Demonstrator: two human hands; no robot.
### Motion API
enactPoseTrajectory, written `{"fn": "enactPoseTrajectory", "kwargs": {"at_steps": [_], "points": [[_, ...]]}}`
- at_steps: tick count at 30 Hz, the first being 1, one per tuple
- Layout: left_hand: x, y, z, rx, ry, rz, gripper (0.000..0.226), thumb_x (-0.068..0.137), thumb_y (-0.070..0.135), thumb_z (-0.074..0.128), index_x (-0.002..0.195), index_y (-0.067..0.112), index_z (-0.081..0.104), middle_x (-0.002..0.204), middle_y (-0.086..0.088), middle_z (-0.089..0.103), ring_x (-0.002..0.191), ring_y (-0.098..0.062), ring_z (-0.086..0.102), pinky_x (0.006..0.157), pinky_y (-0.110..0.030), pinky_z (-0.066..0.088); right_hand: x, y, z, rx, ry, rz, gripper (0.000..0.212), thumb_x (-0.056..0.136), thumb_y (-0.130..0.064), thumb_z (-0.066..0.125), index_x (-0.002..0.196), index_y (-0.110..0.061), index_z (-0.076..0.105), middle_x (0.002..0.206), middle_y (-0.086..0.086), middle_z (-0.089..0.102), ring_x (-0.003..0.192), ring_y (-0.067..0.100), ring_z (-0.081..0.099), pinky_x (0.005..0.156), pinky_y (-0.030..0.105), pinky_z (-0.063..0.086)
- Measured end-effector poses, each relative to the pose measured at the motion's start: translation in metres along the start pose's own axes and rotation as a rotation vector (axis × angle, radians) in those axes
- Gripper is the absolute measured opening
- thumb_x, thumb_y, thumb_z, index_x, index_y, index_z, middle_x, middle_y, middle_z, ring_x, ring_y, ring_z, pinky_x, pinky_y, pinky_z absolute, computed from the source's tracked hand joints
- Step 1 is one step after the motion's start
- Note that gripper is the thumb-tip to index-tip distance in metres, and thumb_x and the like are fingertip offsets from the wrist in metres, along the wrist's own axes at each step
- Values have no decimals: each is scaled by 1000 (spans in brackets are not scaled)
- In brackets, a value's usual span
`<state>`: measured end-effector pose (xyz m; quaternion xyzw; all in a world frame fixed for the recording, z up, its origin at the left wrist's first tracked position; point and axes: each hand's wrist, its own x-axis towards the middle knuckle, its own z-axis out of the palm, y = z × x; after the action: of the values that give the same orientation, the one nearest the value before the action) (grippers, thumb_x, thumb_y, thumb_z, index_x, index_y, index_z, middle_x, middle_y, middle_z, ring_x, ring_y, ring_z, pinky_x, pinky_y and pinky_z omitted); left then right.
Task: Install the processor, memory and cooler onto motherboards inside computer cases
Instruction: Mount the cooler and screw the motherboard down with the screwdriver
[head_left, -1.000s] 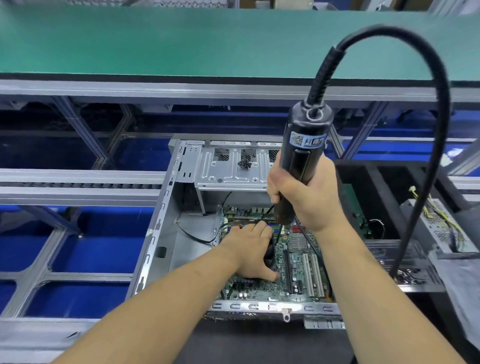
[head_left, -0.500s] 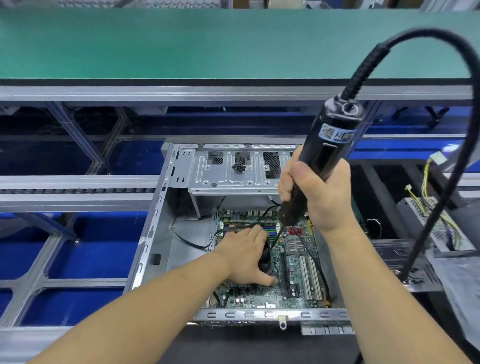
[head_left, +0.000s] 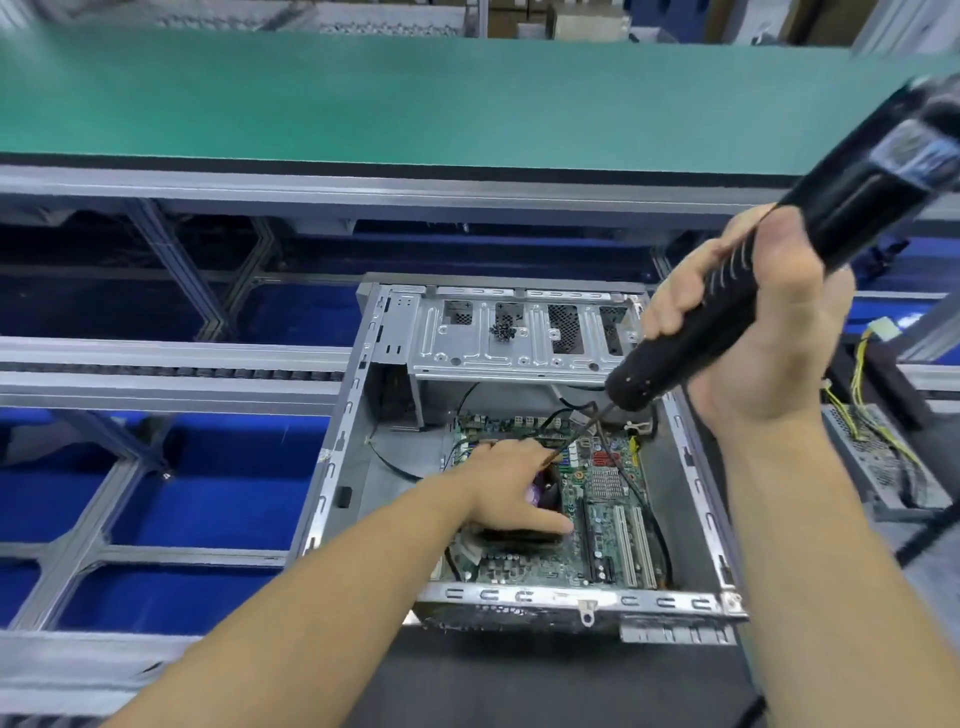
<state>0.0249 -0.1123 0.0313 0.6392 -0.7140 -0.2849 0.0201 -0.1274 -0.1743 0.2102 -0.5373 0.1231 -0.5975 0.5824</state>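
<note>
A long green bench top (head_left: 363, 98) runs across the far side, with a grey metal frame (head_left: 171, 364) and blue floor showing below it on the left. In the middle sits an open computer case (head_left: 332, 467), lying on its side with its silver drive cage (head_left: 519, 332) at the far end; a small heap of dark screws (head_left: 503, 331) rests on that cage. The motherboard (head_left: 597, 519) lies flat in the bottom of the case, green, with white and black slots along its right part and thin black cables (head_left: 644, 499) trailing over it. To the right of the case, well apart, a grey power supply (head_left: 878, 467) with yellow wires lies on a dark surface.

The right hand (head_left: 748, 332) is raised above the far right corner of the case, fingers and thumb curled tight round a black electric screwdriver (head_left: 727, 312), which tilts down to the left; its thin bit (head_left: 582, 434) reaches down toward the board just beside the left hand. The left hand (head_left: 514, 488) lies on top of the black cooler (head_left: 524, 535), fingers fairly straight and close together, the thumb stretched along the cooler's near edge. The cooler sits on the left middle of the board, mostly hidden under that hand
</note>
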Motion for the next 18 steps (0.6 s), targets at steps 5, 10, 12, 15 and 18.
{"fn": "enactPoseTrajectory", "kwargs": {"at_steps": [5, 10, 12, 15, 18], "points": [[-22, -42, -12, -26, 117, -107, 50, 95, 49, 57, 139, 25, 54, 138, 0, 56, 128, -24, 45, 108, -42, 36, -23, 12, 23, 41, -24, 99, 19, 85, -37, 64, 68, -28, 62, 53, 3, 51, 40, 19, 47, 49, 30, 39], [-37, -58, -10, -234, 245, -182, 50, 86, 45, 72, 128, 25, 55, 126, -2, 52, 117, -21, 48, 103, -38, 40, -45, 37, 42, -66, -126, 112, 24, 89, -30, 63, 66, -27, 63, 53, -1, 56, 43, 24, 49, 53, 33, 43], [-41, -56, -12, -337, 233, -235, 37, 84, 39, 75, 109, 23, 54, 104, -2, 59, 94, -17, 55, 86, -36, 47, -48, 44, 46, -96, -127, 119, 25, 89, -31, 64, 64, -27, 63, 53, -3, 56, 43, 25, 49, 54, 32, 43], [-46, -52, -12, -326, -3, -320, 22, 86, 29, 72, 87, 18, 53, 77, 1, 57, 68, -16, 52, 61, -29, 44, -50, 50, 48, -107, -108, 137, 23, 89, -32, 65, 66, -28, 63, 53, -2, 55, 43, 25, 50, 53, 32, 44], [-48, -46, -8, -356, -233, -408, 29, 91, 30, 64, 71, 14, 51, 61, 0, 47, 54, -18, 47, 52, -24, 43, -50, 53, 47, -103, -104, 131, 23, 90, -31, 65, 67, -29, 63, 53, -2, 55, 43, 25, 50, 54, 31, 44]]}}
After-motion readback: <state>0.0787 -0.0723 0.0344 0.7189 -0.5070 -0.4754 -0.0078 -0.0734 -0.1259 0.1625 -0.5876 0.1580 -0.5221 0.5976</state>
